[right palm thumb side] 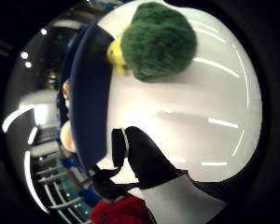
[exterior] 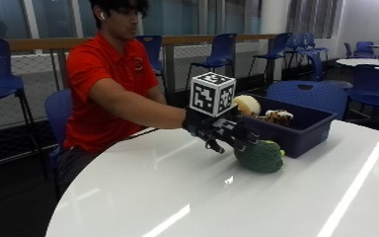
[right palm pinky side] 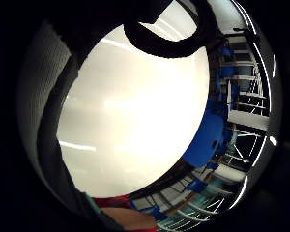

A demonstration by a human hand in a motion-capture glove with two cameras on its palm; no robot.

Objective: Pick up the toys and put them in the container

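Outside view gives us the green plush toy (exterior: pixel 261 156) first: a round, fuzzy, dark-green lump with a small yellow part at its far side, lying on the white counter (exterior: pixel 196 202) right against the near wall of the dark blue container (exterior: pixel 308 129). From the thumb-side palm camera we see the same toy (right palm thumb side: pixel 159 40) as a shaggy green ball with a yellow bit where it meets the container's (right palm thumb side: pixel 91 93) blue wall, the glossy counter (right palm thumb side: pixel 210 116) spreading beneath it.

Inside the container we can make out two more toys, a pale rounded one (exterior: pixel 247 104) and a striped brown-and-white one (exterior: pixel 278 117), but only their tops rise above the rim and we cannot tell what they are. The little-finger-side camera shows us mostly bare bright counter (right palm pinky side: pixel 135 116), with blue chairs beyond its edge and dark straps at the margin. The near side of the green toy is partly covered by the gloved fingers in the outside view, so we cannot tell whether they touch it.

Our gloved right hand (exterior: pixel 223 132) is stretched out from the seated person's straight forearm, just above and beside the toy on the person's side. As for the grip, the fingers (right palm thumb side: pixel 147 161) look spread and loosely bent, pointing down toward the counter, and they close round nothing that we can see.
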